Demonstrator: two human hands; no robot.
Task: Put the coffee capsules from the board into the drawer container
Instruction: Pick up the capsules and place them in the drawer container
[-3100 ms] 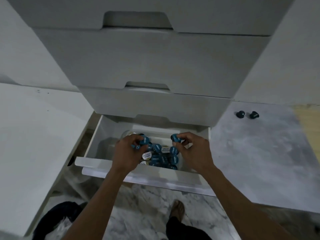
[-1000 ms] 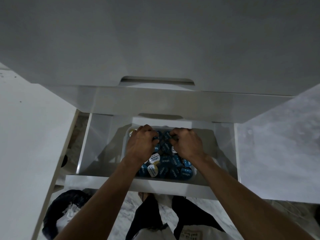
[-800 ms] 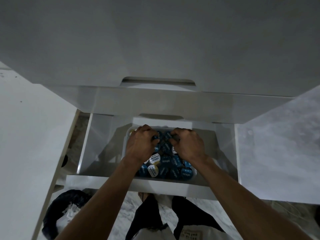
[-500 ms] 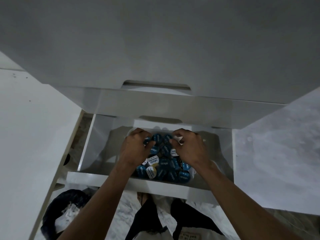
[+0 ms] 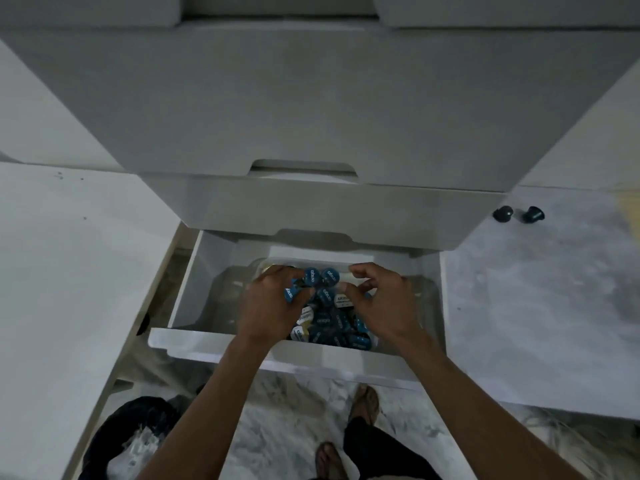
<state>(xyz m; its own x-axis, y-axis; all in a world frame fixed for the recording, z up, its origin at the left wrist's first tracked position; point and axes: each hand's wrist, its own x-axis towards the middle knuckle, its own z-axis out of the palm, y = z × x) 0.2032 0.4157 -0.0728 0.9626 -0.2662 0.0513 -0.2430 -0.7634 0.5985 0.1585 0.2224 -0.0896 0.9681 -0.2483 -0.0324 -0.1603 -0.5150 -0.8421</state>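
— Listing by size, largest first: white drawer unit [image 5: 311, 98], its lowest drawer [image 5: 214, 344] pulled out; grey marbled board [image 5: 540, 306] to the right of it.

— And inside the drawer?

— One clear container [image 5: 420, 299], heaped with coffee capsules [image 5: 332, 327], mostly blue foil lids, a few white and gold. Both arms reach in over the front edge.

— Hands?

— Left hand [image 5: 268, 306]: fingers curled over the left side of the heap, a blue capsule at its fingertips; whether it actually grips one, I cannot tell. Right hand [image 5: 384, 306]: above the right side, thumb and forefinger bent toward each other with a gap between, nothing visibly held.

— Anything on the board?

— Two dark capsules [image 5: 518, 214], side by side near the back, close to the unit, well apart from the drawer.

— Smaller items?

— Sandalled feet [image 5: 363, 403] on marbled floor; a dark bag [image 5: 131, 431] lower left.
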